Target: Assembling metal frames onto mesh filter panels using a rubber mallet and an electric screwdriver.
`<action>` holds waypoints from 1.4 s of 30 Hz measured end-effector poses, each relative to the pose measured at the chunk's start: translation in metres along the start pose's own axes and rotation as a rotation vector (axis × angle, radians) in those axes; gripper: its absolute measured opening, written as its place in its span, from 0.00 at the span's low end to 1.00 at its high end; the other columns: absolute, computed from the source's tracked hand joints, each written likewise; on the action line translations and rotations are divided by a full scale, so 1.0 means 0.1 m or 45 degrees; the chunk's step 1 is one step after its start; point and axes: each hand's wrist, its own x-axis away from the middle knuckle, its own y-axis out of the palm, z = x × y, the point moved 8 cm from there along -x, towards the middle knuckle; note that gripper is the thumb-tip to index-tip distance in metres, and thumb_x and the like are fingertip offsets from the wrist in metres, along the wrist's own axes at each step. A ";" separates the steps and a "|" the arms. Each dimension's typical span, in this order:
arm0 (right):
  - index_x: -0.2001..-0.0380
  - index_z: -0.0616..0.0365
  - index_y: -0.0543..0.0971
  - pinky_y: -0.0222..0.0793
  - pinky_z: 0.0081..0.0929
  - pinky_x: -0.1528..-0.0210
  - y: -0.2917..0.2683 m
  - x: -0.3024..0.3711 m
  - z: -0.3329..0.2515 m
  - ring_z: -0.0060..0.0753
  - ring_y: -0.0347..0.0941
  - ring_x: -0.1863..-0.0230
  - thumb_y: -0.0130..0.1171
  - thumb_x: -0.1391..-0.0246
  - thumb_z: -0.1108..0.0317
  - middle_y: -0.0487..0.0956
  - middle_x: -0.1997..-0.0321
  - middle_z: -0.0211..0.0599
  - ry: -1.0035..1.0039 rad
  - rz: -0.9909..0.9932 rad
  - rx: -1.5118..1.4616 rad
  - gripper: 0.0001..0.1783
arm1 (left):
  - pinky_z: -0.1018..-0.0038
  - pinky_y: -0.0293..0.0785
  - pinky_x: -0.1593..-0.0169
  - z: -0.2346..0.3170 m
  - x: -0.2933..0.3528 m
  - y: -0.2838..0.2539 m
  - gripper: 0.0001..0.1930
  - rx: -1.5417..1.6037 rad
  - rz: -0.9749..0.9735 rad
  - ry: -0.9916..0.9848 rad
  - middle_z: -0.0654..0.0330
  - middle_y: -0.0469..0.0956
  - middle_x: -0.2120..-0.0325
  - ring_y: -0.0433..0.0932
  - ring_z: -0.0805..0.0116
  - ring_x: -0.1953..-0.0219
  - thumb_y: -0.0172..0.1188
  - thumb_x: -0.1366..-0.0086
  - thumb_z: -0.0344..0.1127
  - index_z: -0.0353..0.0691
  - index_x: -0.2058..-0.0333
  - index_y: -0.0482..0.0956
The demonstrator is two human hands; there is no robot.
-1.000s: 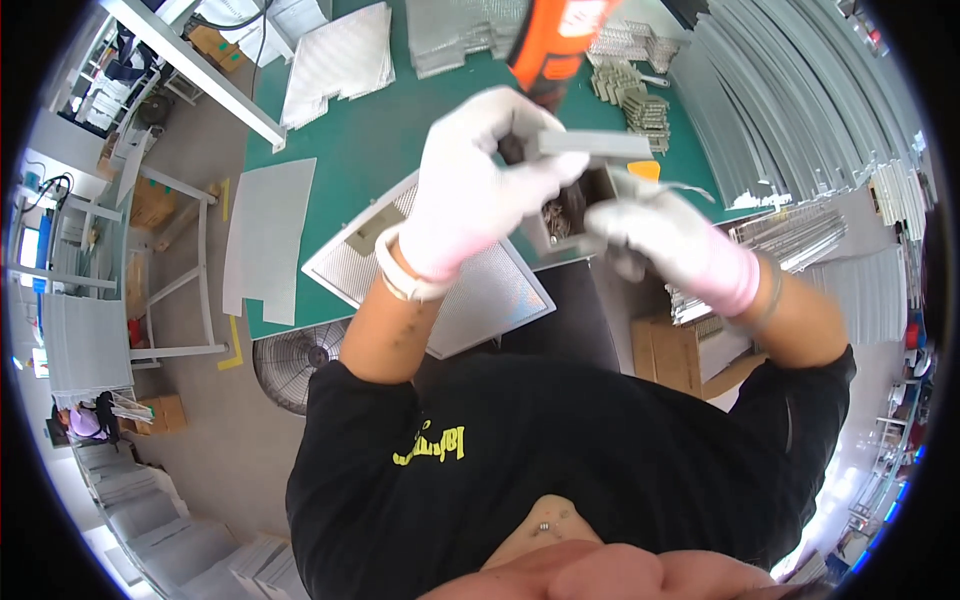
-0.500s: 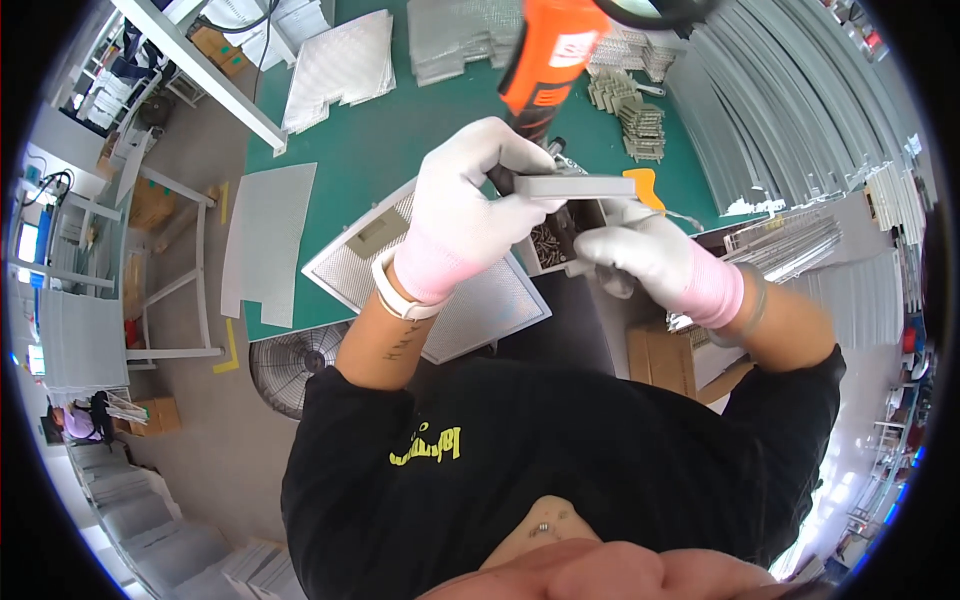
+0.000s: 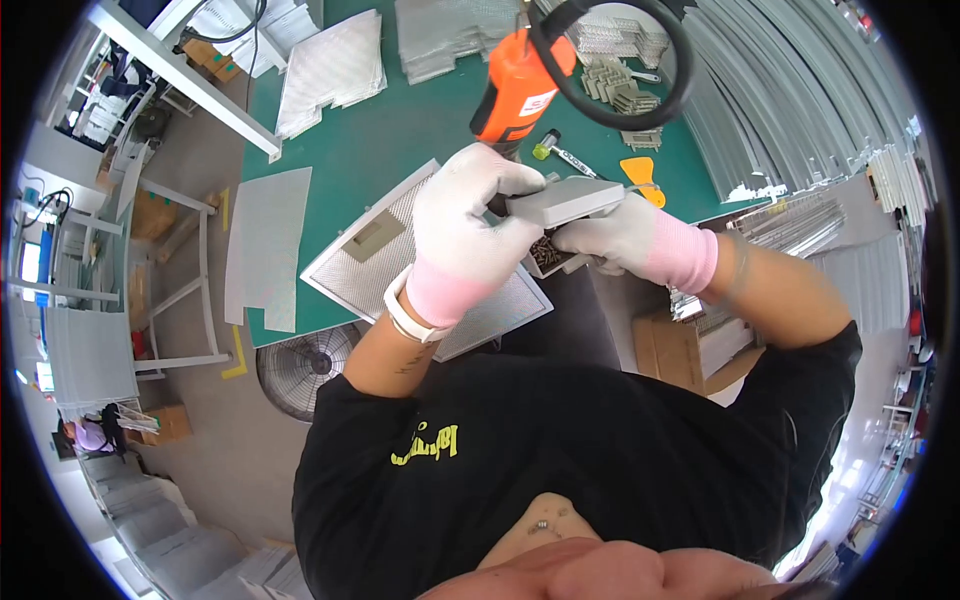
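My left hand (image 3: 468,230), in a white glove with a pink cuff, closes round the left end of a flat light-grey rectangular piece (image 3: 566,203). Just beyond it stands an orange-and-black power tool (image 3: 515,90), its lower end partly hidden behind the glove. My right hand (image 3: 630,240), gloved likewise, is below the grey piece with its fingers curled over a small box of metal fasteners (image 3: 545,255). Whatever its fingertips hold is hidden. Under and beside my left hand lie framed mesh panels (image 3: 375,235).
On the green table (image 3: 420,120) are mesh sheets (image 3: 335,75), a yellow scraper (image 3: 640,175), a marker (image 3: 572,162) and stacked metal brackets (image 3: 615,85). Long grey strips (image 3: 780,100) are piled at the right. A black cable loop (image 3: 680,60) hangs above. A floor fan (image 3: 305,370) stands at the lower left.
The grey piece has tilted, showing more of its broad face. My right hand has moved left, closer to the fastener box. The orange tool appears further left, uncovering the marker.
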 end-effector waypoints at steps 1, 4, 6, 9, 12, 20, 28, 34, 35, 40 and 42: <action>0.50 0.63 0.77 0.65 0.21 0.75 0.00 -0.01 -0.08 0.17 0.67 0.75 0.55 0.45 0.71 0.76 0.71 0.28 -0.133 -0.044 0.197 0.18 | 0.71 0.73 0.68 -0.02 0.02 -0.02 0.08 0.003 0.044 -0.003 0.59 0.75 0.76 0.76 0.63 0.73 0.64 0.53 0.23 0.39 0.72 0.81; 0.52 0.65 0.76 0.67 0.21 0.73 0.00 -0.05 -0.10 0.18 0.70 0.73 0.54 0.45 0.71 0.77 0.70 0.29 -0.389 -0.056 0.367 0.17 | 0.71 0.72 0.68 0.04 0.03 -0.03 0.08 -0.084 0.077 0.076 0.59 0.75 0.76 0.76 0.62 0.74 0.65 0.53 0.23 0.40 0.72 0.81; 0.54 0.62 0.77 0.69 0.19 0.72 0.14 -0.04 -0.21 0.17 0.74 0.71 0.58 0.45 0.71 0.78 0.69 0.28 -1.328 -0.032 1.172 0.15 | 0.71 0.72 0.68 0.01 0.03 -0.04 0.08 -0.091 0.072 0.087 0.59 0.75 0.76 0.76 0.62 0.73 0.66 0.54 0.23 0.40 0.72 0.81; 0.55 0.58 0.77 0.69 0.19 0.74 -0.08 -0.21 0.12 0.17 0.73 0.73 0.65 0.47 0.70 0.78 0.70 0.27 -0.455 -0.027 0.329 0.16 | 0.71 0.72 0.68 0.02 0.05 -0.05 0.10 -0.084 0.080 0.096 0.60 0.75 0.76 0.76 0.63 0.73 0.67 0.54 0.23 0.40 0.71 0.82; 0.55 0.56 0.76 0.66 0.19 0.77 -0.01 -0.16 0.06 0.17 0.71 0.76 0.68 0.49 0.69 0.77 0.71 0.27 -1.364 0.247 1.008 0.18 | 0.72 0.72 0.67 -0.03 0.07 -0.02 0.13 -0.046 0.075 0.022 0.61 0.75 0.73 0.76 0.65 0.72 0.69 0.55 0.23 0.41 0.68 0.81; 0.50 0.57 0.74 0.66 0.17 0.77 -0.06 -0.22 0.13 0.21 0.78 0.71 0.71 0.50 0.69 0.80 0.67 0.31 -1.383 0.164 1.090 0.25 | 0.69 0.73 0.56 -0.11 0.15 -0.14 0.28 -0.170 0.402 0.214 0.58 0.74 0.68 0.75 0.61 0.63 0.72 0.57 0.27 0.37 0.53 0.75; 0.48 0.58 0.74 0.65 0.19 0.78 -0.13 -0.28 0.22 0.19 0.76 0.73 0.66 0.44 0.69 0.79 0.62 0.32 -0.124 0.006 0.036 0.22 | 0.61 0.69 0.45 -0.11 0.12 0.11 0.41 -0.061 -0.126 0.222 0.52 0.80 0.53 0.78 0.51 0.53 0.68 0.54 0.33 0.34 0.39 0.67; 0.57 0.58 0.76 0.57 0.19 0.80 0.02 -0.33 0.13 0.15 0.62 0.82 0.64 0.49 0.66 0.70 0.81 0.25 0.032 -0.101 0.030 0.16 | 0.63 0.69 0.57 -0.25 0.10 0.05 0.15 -0.032 0.006 0.125 0.54 0.80 0.69 0.75 0.53 0.67 0.56 0.41 0.32 0.36 0.56 0.79; 0.58 0.58 0.76 0.56 0.19 0.80 0.02 -0.31 0.18 0.14 0.63 0.82 0.64 0.50 0.66 0.68 0.83 0.24 0.192 -0.064 -0.077 0.16 | 0.63 0.69 0.57 -0.25 0.10 0.08 0.15 -0.032 0.006 0.128 0.54 0.80 0.69 0.75 0.53 0.67 0.56 0.41 0.32 0.36 0.56 0.79; 0.57 0.58 0.74 0.52 0.15 0.82 0.00 -0.17 0.08 0.12 0.59 0.82 0.61 0.49 0.66 0.66 0.81 0.21 0.302 -0.022 -0.078 0.16 | 0.64 0.67 0.61 -0.36 0.13 0.09 0.09 0.197 0.203 -0.049 0.54 0.77 0.74 0.72 0.54 0.71 0.51 0.37 0.27 0.35 0.63 0.80; 0.59 0.57 0.73 0.51 0.15 0.83 -0.02 -0.16 0.11 0.11 0.58 0.82 0.61 0.48 0.64 0.67 0.80 0.22 0.296 -0.027 -0.094 0.15 | 0.64 0.66 0.62 -0.38 0.11 0.11 0.08 0.208 0.186 -0.104 0.53 0.76 0.75 0.71 0.54 0.71 0.51 0.37 0.27 0.35 0.65 0.80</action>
